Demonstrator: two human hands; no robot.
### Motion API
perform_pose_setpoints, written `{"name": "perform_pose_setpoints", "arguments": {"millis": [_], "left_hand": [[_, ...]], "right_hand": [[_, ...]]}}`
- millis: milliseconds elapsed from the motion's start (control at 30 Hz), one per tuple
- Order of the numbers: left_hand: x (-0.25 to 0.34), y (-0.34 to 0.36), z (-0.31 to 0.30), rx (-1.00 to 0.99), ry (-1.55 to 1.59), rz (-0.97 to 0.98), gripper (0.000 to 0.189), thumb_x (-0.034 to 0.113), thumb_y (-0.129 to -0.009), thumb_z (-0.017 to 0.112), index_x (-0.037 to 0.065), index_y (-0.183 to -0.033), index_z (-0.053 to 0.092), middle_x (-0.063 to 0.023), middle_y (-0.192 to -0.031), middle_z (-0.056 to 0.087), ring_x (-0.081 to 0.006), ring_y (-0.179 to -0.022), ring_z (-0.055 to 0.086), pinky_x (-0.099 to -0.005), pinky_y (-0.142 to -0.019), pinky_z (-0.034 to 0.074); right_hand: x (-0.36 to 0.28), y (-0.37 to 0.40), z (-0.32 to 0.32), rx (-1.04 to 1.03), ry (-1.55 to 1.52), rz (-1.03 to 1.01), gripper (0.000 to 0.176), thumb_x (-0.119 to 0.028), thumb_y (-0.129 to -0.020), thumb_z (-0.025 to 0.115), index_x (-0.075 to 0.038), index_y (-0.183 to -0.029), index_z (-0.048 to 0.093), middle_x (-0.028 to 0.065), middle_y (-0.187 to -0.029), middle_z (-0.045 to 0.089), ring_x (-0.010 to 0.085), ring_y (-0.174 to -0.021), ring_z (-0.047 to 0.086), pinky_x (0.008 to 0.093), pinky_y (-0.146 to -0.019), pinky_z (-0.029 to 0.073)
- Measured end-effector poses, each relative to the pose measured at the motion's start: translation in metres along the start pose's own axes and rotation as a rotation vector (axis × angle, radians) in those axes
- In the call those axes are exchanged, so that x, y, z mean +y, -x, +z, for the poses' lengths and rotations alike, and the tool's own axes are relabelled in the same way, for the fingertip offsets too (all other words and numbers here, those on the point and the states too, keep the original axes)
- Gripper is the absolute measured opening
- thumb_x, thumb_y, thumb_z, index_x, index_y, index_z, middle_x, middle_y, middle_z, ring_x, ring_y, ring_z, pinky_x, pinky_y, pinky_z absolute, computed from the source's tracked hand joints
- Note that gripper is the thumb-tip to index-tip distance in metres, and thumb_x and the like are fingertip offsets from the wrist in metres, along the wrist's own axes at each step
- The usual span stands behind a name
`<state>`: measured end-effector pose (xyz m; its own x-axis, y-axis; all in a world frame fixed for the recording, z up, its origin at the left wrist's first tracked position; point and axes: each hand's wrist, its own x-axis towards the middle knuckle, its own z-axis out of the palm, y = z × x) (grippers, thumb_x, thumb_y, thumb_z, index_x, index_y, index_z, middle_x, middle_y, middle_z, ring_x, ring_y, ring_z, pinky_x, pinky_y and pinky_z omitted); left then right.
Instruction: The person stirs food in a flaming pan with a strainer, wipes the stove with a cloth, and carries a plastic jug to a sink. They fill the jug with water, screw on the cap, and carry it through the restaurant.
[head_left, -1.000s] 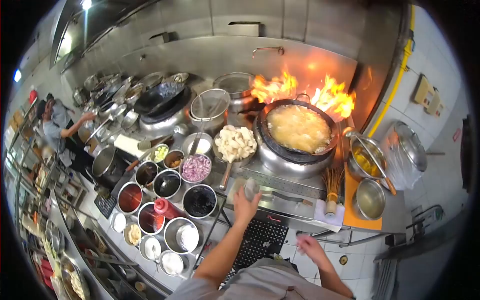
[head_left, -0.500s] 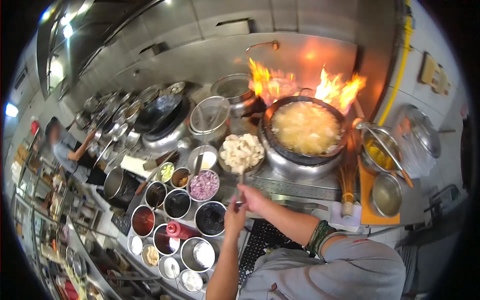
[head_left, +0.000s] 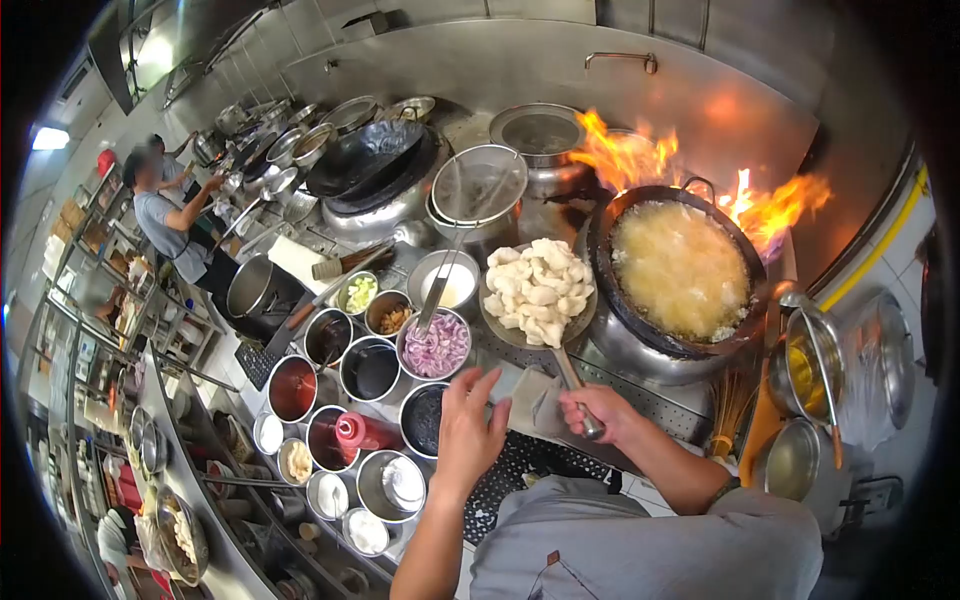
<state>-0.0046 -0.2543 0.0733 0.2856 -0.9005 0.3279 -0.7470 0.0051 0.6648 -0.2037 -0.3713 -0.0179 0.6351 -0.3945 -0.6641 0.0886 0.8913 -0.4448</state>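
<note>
skimmer [head_left: 505, 332], heaped with white pieces [head_left: 540, 290], just left of the frothing wok [head_left: 645, 328]. my right hand [head_left: 603, 408] wraps its handle; my left [head_left: 468, 425] holds nothing, fingers wide by the dark pot [head_left: 422, 422]. best held level, gripped firmly: heap tops the rim.

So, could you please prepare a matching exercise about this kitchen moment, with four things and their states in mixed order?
Things:
1. right hand
2. left hand
3. pale pieces
4. squeeze bottle

States:
A. red
B. heaped on the scoop
C. closed around the scoop's handle
D. open, fingers apart

Pairs: 1-C, 2-D, 3-B, 4-A
</note>
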Motion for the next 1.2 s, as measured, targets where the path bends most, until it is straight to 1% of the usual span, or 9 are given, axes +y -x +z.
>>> {"name": "perform_pose_setpoints", "arguments": {"millis": [200, 400, 533, 633, 700, 733, 900, 1033, 1200], "left_hand": [[-0.001, -0.055, 0.014, -0.017, -0.294, 0.188, 0.053, 0.021, -0.082, 0.072, 0.011, -0.132, 0.056, -0.0227, -0.14, 0.043, -0.0437, -0.128, 0.041, -0.0496, -0.104, 0.037], [0.019, -0.036, -0.003, -0.111, -0.463, 0.434, 0.044, 0.04, -0.089, 0.063, 0.023, -0.13, 0.062, -0.0183, -0.152, 0.033, -0.045, -0.141, 0.025, -0.0613, -0.11, 0.024], [0.014, 0.004, -0.034, -0.058, -0.442, 0.406, 0.042, 0.044, -0.09, 0.059, 0.023, -0.126, 0.064, -0.0171, -0.155, 0.03, -0.0447, -0.144, 0.02, -0.064, -0.113, 0.017], [0.005, 0.053, -0.063, 0.091, -0.409, 0.435, 0.045, 0.047, -0.089, 0.058, 0.011, -0.117, 0.063, -0.0203, -0.151, 0.033, -0.0428, -0.143, 0.022, -0.0672, -0.111, 0.018], [0.001, 0.09, -0.089, 0.109, -0.372, 0.369, 0.045, 0.046, -0.087, 0.06, 0.008, -0.112, 0.063, -0.0203, -0.151, 0.033, -0.0427, -0.144, 0.022, -0.0665, -0.111, 0.017], [0.001, 0.107, -0.109, 0.039, -0.412, 0.308, 0.043, 0.045, -0.088, 0.06, 0.015, -0.118, 0.063, -0.0181, -0.153, 0.03, -0.0422, -0.144, 0.02, -0.0664, -0.112, 0.016], [-0.026, 0.201, -0.174, 0.235, -0.43, 0.289, 0.042, 0.047, -0.089, 0.057, 0.014, -0.113, 0.065, -0.0161, -0.154, 0.03, -0.0405, -0.145, 0.022, -0.0657, -0.113, 0.015], [-0.047, 0.271, -0.228, 0.164, -0.583, 0.051, 0.045, 0.049, -0.089, 0.058, 0.016, -0.118, 0.066, -0.016, -0.153, 0.032, -0.0406, -0.144, 0.024, -0.0656, -0.112, 0.014], [-0.033, 0.365, -0.304, 0.472, -0.7, -0.201, 0.051, 0.049, -0.089, 0.061, 0.018, -0.129, 0.062, -0.019, -0.15, 0.035, -0.0436, -0.141, 0.025, -0.0633, -0.11, 0.019]], "right_hand": [[0.003, 0.093, 0.008, -0.063, 0.061, 0.038, 0.015, -0.006, -0.09, 0.06, -0.01, -0.099, 0.049, 0.0004, -0.064, 0.046, 0.0109, -0.049, 0.048, 0.0298, -0.042, 0.043], [0.03, 0.154, 0.027, -0.045, 0.171, 0.041, 0.018, -0.002, -0.089, 0.059, -0.008, -0.1, 0.047, 0.0019, -0.068, 0.048, 0.0112, -0.049, 0.049, 0.0299, -0.041, 0.043], [0.057, 0.185, 0.048, -0.034, 0.272, 0.06, 0.024, -0.002, -0.087, 0.06, -0.007, -0.106, 0.046, 0.0025, -0.067, 0.047, 0.0128, -0.047, 0.049, 0.031, -0.04, 0.043], [0.09, 0.195, 0.062, -0.027, 0.368, 0.042, 0.025, -0.001, -0.085, 0.061, -0.008, -0.106, 0.049, 0.0036, -0.064, 0.044, 0.0136, -0.045, 0.046, 0.0315, -0.038, 0.04], [0.11, 0.2, 0.073, -0.063, 0.449, 0.05, 0.024, 0.0, -0.085, 0.059, -0.007, -0.106, 0.05, 0.0037, -0.063, 0.043, 0.0139, -0.043, 0.044, 0.0325, -0.037, 0.039], [0.12, 0.201, 0.084, -0.118, 0.52, 0.084, 0.024, 0.0, -0.085, 0.059, -0.007, -0.106, 0.05, 0.0037, -0.063, 0.043, 0.0139, -0.043, 0.044, 0.0325, -0.037, 0.039], [0.172, 0.195, 0.138, -0.207, 0.543, 0.27, 0.022, -0.003, -0.085, 0.06, -0.006, -0.105, 0.053, 0.004, -0.062, 0.043, 0.0128, -0.043, 0.042, 0.0318, -0.036, 0.038], [0.215, 0.17, 0.188, -0.351, 0.635, 0.412, 0.02, -0.003, -0.085, 0.06, -0.004, -0.104, 0.054, 0.0034, -0.064, 0.045, 0.0125, -0.044, 0.043, 0.0313, -0.038, 0.038], [0.265, 0.121, 0.263, -0.516, 0.663, 0.657, 0.017, -0.005, -0.089, 0.06, -0.004, -0.104, 0.052, 0.001, -0.069, 0.047, 0.0097, -0.049, 0.043, 0.0289, -0.042, 0.04]]}}
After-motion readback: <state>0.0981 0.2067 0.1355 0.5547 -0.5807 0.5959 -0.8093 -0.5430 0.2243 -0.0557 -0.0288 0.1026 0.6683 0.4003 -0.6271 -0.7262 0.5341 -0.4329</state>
